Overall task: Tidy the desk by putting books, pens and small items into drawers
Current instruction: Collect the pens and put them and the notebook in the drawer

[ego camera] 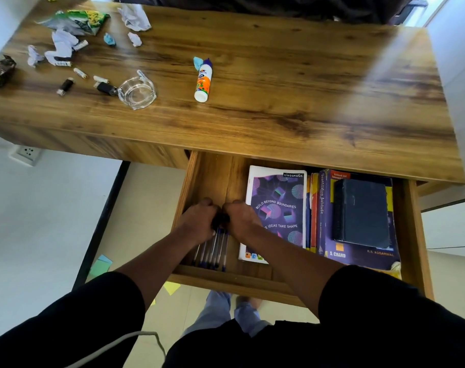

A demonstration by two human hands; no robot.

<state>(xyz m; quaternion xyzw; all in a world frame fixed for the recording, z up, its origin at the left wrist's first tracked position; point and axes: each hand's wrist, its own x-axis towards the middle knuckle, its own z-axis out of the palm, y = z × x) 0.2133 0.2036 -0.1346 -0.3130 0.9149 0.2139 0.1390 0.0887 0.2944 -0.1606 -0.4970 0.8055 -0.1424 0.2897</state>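
Observation:
The wooden drawer point(212, 176) stands pulled out under the desk top. Both my hands are inside its left part. My left hand point(198, 220) and my right hand point(240, 217) meet around a small black object point(220, 219), which is mostly hidden by my fingers. Several pens point(212, 252) lie side by side in the drawer just below my hands. To the right lie a purple notebook point(278, 208), a thick purple book point(359, 251) and a dark book point(361, 212) on top of it.
On the desk point(279, 75) lie a glue bottle point(203, 81), a glass ashtray point(137, 92), small batteries and black drives point(65, 86), crumpled papers point(62, 46) and a green wrapper point(80, 21). Sticky notes point(101, 265) lie on the floor.

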